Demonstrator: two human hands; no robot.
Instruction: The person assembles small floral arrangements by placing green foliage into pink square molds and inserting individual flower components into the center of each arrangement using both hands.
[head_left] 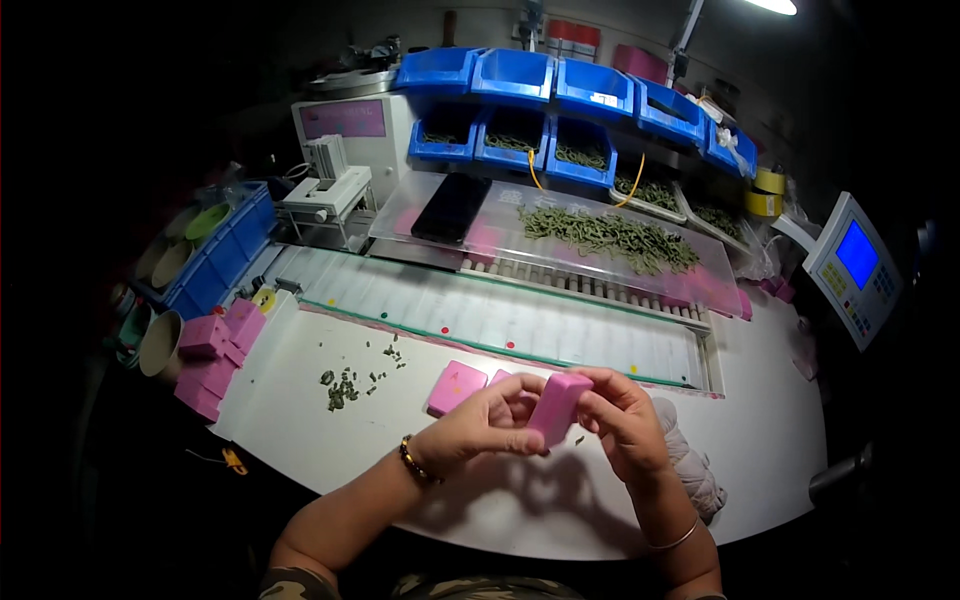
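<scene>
Above the front of the white table, both hands hold a pink rubber mould [560,405], tilted on end. My left hand [488,418] grips its left side, thumb along the lower edge and fingers behind. My right hand [622,418] pinches its upper right side between thumb and fingers. Behind my left hand lies a flat pink mould [457,388] with a small mark on top; another pink mould [500,377] is mostly hidden by that hand. A tiny green piece [579,440] is on the table below. Left of the hands lie several small dark green pieces [342,388].
Pink moulds [212,352] are stacked at the left. A glass-topped strip [480,315] crosses the table. Behind it, a clear sheet [390,220] bears green pieces and a black phone [452,208]. Blue bins [513,75] stand behind; a control panel [855,265] and grey cloth [688,465] are right.
</scene>
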